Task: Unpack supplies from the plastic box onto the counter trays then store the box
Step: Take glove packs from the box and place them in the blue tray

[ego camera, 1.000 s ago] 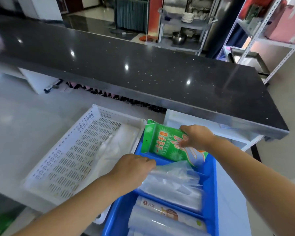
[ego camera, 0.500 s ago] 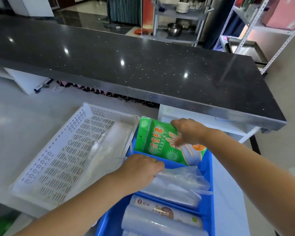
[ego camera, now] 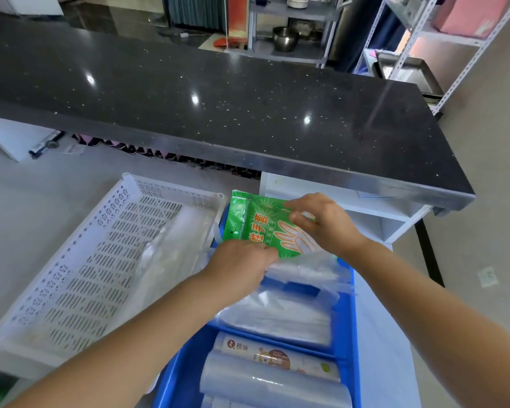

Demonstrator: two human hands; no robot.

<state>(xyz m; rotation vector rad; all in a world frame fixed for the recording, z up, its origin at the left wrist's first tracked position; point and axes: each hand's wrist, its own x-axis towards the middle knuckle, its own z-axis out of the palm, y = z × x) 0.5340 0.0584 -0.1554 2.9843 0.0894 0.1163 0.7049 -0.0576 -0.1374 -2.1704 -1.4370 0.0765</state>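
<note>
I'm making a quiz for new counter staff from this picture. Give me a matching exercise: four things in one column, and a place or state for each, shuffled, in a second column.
Things:
1. green glove packet
2. white perforated tray
3. printed roll
4. steel bowl

Places or states:
a. on a shelf beyond the black counter
b. lying in the blue tray's near section
c. held by both hands
d. beside the blue tray, clear plastic inside

Pairs: 1-c, 2-d, 3-b, 4-a

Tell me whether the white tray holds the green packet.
No, the green packet stands at the blue bin's far end, under both hands, beside the white tray.
</note>
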